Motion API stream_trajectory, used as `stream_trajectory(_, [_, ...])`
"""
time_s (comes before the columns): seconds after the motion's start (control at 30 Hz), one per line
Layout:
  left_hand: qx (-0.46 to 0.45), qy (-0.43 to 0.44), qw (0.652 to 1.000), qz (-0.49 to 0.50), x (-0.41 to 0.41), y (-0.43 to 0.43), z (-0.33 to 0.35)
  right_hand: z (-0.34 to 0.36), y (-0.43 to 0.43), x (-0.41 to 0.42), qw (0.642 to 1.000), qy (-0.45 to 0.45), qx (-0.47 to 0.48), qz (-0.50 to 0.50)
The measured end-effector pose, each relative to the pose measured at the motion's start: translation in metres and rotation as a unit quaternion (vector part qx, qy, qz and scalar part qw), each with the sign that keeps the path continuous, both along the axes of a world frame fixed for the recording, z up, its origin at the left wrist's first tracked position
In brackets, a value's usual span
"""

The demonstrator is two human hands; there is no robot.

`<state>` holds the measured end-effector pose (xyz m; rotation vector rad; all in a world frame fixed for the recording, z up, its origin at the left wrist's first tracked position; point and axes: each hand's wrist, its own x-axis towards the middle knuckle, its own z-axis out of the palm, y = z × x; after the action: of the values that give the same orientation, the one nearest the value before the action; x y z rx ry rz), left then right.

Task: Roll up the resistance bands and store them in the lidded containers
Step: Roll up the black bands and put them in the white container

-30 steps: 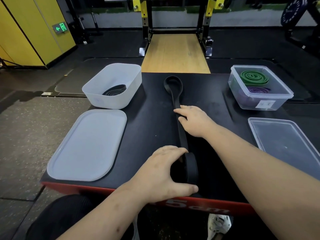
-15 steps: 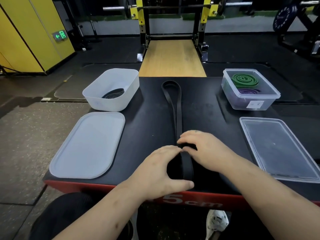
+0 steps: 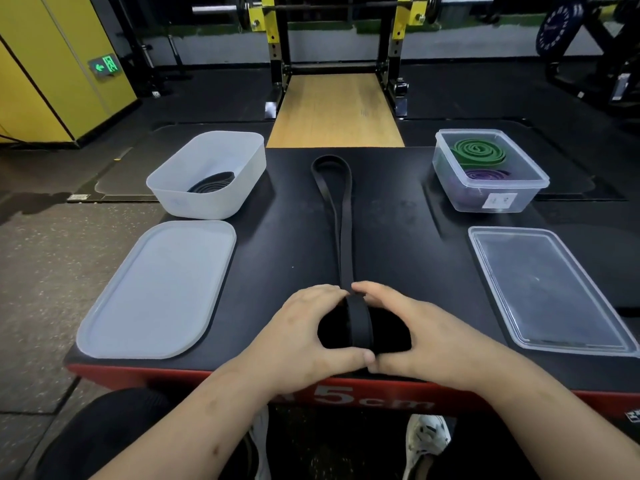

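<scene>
One head-worn view (wide-angle) looks forward and down from just above the table's [image 3: 284,258] near edge, close over it, facing its far edge and the rack [image 3: 332,46] beyond.

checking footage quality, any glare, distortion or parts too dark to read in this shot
Head view: wide-angle bending bows the box edges and clear lid; soft sheen on the white lid; black band melts into the black top between left hand and right hand; corners soft.
</scene>
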<state>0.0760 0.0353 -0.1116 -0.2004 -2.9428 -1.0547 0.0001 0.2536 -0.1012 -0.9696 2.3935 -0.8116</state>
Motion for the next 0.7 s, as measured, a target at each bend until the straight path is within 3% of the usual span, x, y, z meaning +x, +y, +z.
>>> stream_trajectory(0.23, [0.005, -0.007, 1.000, -0.017, -0.006, -0.005, -0.006, -0.007, -0.004, 0.003, 1.000, 0.018, 0.012, -0.003])
stream_trajectory(0.47, [0.017, -0.069, 0.996, -0.054, -0.011, -0.021, -0.007, -0.011, -0.007, -0.002, 0.999, 0.034, 0.004, -0.017])
stream_trajectory(0.7, [-0.005, -0.018, 0.999, -0.039, -0.005, -0.014, -0.014, -0.014, -0.006, 0.001, 0.999, 0.050, 0.005, -0.004])
